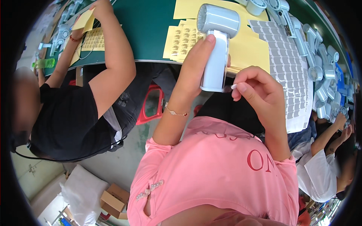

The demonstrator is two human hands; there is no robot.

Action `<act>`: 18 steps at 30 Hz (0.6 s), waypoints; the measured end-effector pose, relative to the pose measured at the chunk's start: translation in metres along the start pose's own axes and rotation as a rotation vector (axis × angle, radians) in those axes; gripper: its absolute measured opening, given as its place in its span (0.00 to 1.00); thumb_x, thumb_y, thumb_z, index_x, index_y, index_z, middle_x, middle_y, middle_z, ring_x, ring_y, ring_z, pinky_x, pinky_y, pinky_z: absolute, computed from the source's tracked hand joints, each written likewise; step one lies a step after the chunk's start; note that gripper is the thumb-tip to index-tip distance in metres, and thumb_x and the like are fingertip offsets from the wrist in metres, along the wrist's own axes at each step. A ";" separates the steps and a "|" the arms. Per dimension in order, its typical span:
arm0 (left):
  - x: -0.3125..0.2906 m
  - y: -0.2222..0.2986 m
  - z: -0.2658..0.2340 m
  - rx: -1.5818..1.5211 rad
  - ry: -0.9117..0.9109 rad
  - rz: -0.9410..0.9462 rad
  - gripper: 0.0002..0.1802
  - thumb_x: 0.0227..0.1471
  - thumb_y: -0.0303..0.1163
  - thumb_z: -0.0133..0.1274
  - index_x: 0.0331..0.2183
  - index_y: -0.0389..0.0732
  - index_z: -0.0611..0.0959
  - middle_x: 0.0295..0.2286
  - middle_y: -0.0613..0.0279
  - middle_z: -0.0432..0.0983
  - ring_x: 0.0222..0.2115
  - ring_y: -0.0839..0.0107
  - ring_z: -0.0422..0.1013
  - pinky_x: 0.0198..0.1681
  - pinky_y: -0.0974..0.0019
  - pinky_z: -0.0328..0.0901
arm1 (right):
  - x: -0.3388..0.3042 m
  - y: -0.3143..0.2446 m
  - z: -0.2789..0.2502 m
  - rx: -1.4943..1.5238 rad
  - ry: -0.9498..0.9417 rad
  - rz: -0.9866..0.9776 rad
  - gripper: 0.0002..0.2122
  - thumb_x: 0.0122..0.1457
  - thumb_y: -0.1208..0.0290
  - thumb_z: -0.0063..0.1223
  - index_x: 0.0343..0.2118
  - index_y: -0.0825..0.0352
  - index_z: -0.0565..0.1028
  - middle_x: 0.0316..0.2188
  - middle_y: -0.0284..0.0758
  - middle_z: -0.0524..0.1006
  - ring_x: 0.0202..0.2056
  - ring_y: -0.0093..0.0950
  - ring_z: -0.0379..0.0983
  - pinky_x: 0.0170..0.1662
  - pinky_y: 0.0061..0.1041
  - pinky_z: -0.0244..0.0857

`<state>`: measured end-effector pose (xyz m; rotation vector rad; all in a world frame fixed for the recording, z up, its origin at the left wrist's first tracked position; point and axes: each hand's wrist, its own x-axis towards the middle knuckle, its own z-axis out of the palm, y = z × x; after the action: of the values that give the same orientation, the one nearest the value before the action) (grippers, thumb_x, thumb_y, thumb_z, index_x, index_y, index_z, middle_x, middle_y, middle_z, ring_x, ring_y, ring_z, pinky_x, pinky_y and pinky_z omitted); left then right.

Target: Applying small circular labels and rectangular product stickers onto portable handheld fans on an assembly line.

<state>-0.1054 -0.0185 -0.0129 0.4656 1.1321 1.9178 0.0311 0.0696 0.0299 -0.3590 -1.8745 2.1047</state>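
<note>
A light blue handheld fan (pixel 214 71) with a round, barrel-shaped head is held up at the table's near edge. My left hand (pixel 197 62) wraps round its handle, thumb along the front, with the head pointing away from me. Close to the handle's lower right corner, my right hand (pixel 260 88) pinches a small white tab (pixel 233 86) between thumb and forefinger. Something thin and see-through seems to run from the tab toward the handle's end; whether it is attached there I cannot tell.
Yellow sticker sheets (pixel 181 39) and a large sheet of grey labels (pixel 288 71) lie on the green table (pixel 151 34). Several more fans (pixel 320 64) are piled at the right. Co-workers sit on both sides; the left one handles a yellow sheet. A red stool (pixel 152 105) stands left.
</note>
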 end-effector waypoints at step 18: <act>-0.009 -0.003 0.023 -0.050 -0.031 -0.034 0.26 0.57 0.48 0.34 0.39 0.33 0.72 0.20 0.60 0.69 0.19 0.79 0.63 0.22 0.76 0.59 | -0.009 -0.002 0.001 -0.024 0.005 0.025 0.03 0.54 0.82 0.48 0.32 0.74 0.70 0.29 0.30 0.70 0.28 0.16 0.66 0.32 0.14 0.63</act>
<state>-0.0836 -0.0127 -0.0026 0.4449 1.0625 1.8987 0.0390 0.0656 0.0318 -0.3950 -1.9034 2.0977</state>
